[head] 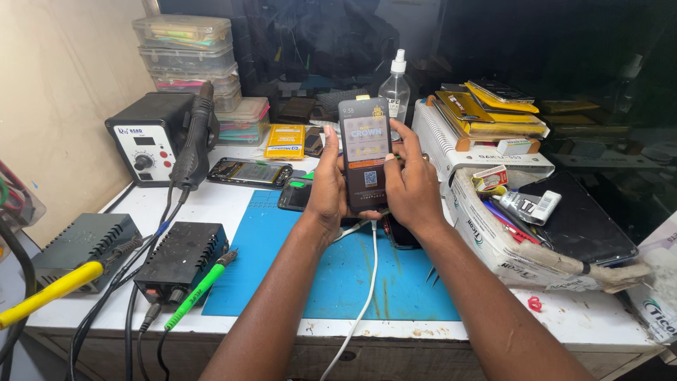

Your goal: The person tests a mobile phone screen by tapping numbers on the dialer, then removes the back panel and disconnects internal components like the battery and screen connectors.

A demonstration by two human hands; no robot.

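I hold a dark smartphone [364, 152] upright over the blue work mat [338, 275], its screen lit and facing me. My left hand [326, 187] grips its left edge with the thumb near the top corner. My right hand [412, 185] wraps its right edge and lower part. A white cable [368, 282] runs from under the phone down over the mat and off the front edge of the bench. Another dark phone [402, 236] lies on the mat below my right hand, partly hidden.
A hot-air station [149, 137] with its handle stands at the left, beside stacked plastic boxes [187, 53]. Two soldering units [180, 257] with green and yellow irons sit front left. A phone [248, 171], a spray bottle [395, 88] and a cluttered box [536, 233] surround the mat.
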